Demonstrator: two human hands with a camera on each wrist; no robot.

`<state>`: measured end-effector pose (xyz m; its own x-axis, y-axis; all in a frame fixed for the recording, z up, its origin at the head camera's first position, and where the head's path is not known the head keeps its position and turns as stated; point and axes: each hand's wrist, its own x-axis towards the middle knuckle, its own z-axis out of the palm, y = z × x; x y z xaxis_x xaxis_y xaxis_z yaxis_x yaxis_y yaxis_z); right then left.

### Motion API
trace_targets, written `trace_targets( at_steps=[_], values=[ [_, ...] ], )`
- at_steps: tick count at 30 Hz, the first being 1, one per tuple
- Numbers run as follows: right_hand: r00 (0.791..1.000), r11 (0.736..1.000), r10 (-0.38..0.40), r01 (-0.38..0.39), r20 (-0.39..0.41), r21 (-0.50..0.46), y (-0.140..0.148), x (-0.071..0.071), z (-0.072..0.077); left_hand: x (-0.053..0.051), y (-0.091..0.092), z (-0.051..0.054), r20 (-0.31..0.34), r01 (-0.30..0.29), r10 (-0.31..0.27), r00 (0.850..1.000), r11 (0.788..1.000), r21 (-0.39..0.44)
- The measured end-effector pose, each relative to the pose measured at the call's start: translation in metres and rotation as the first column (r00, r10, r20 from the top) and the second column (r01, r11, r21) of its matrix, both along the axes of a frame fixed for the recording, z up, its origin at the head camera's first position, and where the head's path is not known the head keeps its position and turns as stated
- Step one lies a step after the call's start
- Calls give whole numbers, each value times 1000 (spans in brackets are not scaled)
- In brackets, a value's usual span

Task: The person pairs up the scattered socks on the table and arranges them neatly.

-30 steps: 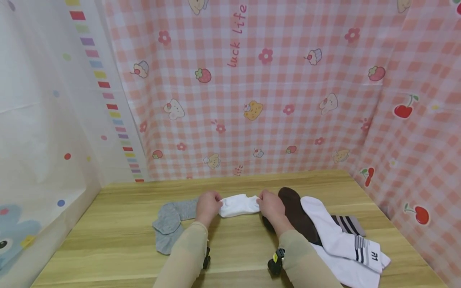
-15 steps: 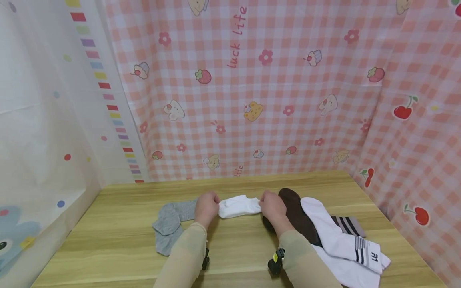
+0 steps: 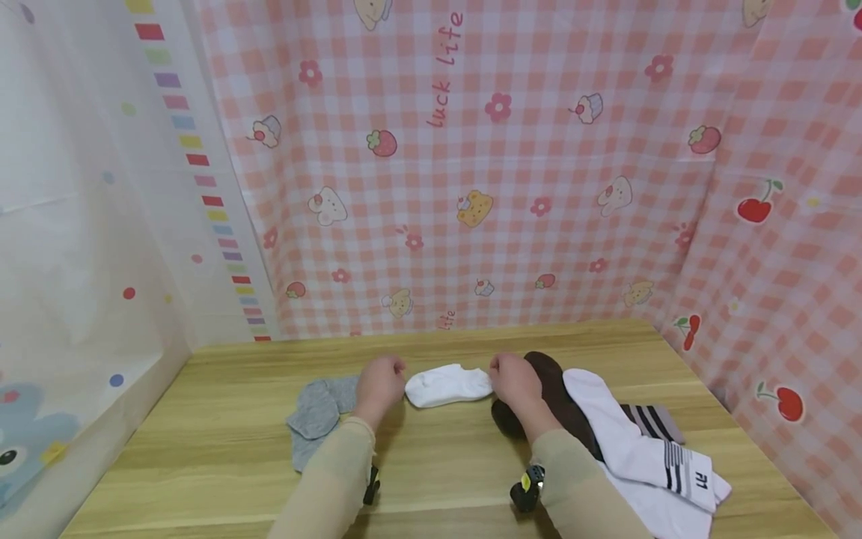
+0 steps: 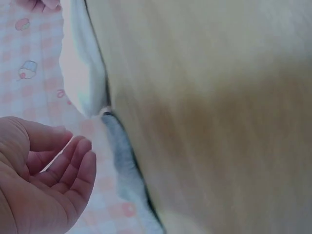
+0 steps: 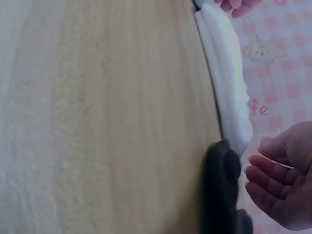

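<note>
The white sock [image 3: 449, 385] lies flat on the wooden tabletop [image 3: 444, 479], closer to the far edge than to the near one and roughly midway between the left and right edges. It lies crosswise between the two hands. The left hand [image 3: 381, 383] is just beyond its left end, a small gap showing; its fingers are loosely bent, the thumb near the fingertips, holding nothing. The right hand [image 3: 517, 383] is just beside the other end, fingers likewise slack and holding nothing, the thumb apart from them. Grey socks [image 3: 318, 408] lie past the left hand, toward the left edge. Toward the right edge, dark brown socks [image 3: 569, 408] lie partly hidden by the right hand, with white striped socks [image 3: 626, 445] overlapping them.
</note>
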<state>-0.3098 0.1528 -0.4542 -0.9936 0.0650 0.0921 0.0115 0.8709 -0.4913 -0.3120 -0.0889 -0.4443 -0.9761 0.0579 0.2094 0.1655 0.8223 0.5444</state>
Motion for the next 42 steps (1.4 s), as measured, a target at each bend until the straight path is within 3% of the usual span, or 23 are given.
trace_targets(
  at_steps=[5,9,12,17,21,24,29,34,42],
  values=[
    [994,996,82,-79,-78,38,-6,6,8,7,5,9,-67,116,-120,990,991,-59],
    [975,983,179,-172,-132,60,-13,13,12,16,14,12,-132,235,-253,958,962,-141],
    [951,965,261,-251,-168,79,-17,19,13,23,21,12,-162,287,-321,933,936,-205],
    [912,935,352,-334,-210,118,-20,26,11,33,29,9,-195,327,-403,894,885,-332],
    [887,909,412,-385,-209,158,-21,31,9,40,34,5,-178,335,-442,879,839,-428],
    [860,884,463,-431,-214,180,-22,34,9,45,37,2,-176,336,-459,871,817,-468],
    [824,852,517,-467,-231,237,-23,40,7,52,39,-1,-170,333,-466,868,802,-496],
    [828,843,522,-467,-202,265,-24,44,4,56,40,-2,-128,345,-460,879,797,-496],
    [803,810,563,-491,-195,319,-25,45,0,55,43,-4,-65,351,-440,896,789,-504]
  ],
)
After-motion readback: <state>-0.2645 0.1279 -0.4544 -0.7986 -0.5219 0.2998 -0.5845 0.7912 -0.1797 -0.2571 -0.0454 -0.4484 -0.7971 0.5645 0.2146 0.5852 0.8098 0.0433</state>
